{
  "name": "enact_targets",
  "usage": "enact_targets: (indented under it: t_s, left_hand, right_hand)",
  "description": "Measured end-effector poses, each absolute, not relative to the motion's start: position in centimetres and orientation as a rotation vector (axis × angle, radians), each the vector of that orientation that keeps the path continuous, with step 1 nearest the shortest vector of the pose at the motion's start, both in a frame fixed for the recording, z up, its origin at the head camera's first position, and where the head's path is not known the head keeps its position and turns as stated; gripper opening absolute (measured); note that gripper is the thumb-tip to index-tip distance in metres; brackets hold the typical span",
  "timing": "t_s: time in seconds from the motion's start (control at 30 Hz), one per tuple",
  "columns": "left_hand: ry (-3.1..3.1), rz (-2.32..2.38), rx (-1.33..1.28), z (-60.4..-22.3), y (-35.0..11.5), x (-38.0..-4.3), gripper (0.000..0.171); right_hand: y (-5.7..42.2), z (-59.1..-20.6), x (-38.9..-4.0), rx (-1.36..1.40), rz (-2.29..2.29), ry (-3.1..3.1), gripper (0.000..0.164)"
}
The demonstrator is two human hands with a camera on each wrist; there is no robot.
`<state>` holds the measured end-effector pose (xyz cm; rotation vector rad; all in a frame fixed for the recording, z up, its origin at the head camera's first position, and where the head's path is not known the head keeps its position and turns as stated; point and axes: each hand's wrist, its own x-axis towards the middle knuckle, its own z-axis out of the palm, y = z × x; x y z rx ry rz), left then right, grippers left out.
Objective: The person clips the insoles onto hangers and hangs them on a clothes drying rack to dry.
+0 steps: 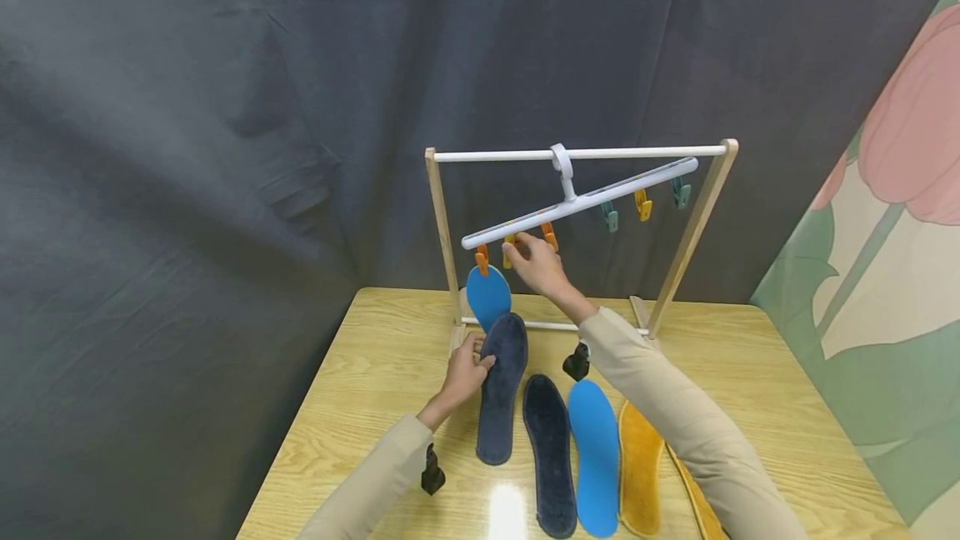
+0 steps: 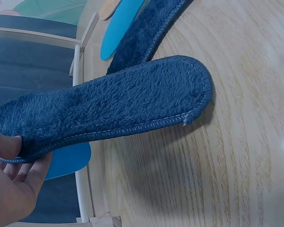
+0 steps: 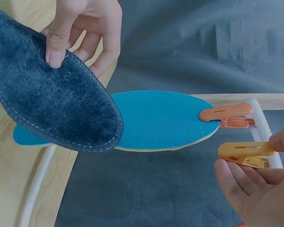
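A dark blue fuzzy insole is pinched at its edge between the thumb and fingers of my left hand, held up in front of the rack. My right hand grips a yellow clip under the low left end of the white hanger. Beside that clip, an orange clip bites the end of a bright blue insole, which hangs down. In the head view the dark insole overlaps the lower part of the blue one.
A wooden rack with white bars carries the tilted hanger. Its other clips include a yellow one and green ones. On the table lie another dark insole, a blue insole and orange-yellow insoles, partly under my right sleeve.
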<state>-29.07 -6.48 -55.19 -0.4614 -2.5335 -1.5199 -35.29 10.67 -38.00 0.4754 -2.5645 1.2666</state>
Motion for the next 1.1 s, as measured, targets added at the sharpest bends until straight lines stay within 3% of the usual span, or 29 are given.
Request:
enact_targets:
  t_s: [1.1]
  left_hand:
    - [-2.414, -1.577, -0.473, -53.5, -6.2, -30.7, 0.035]
  right_hand:
    - [11.1, -38.3, -35.5, 0.472, 1.36, -2.51, 0.027]
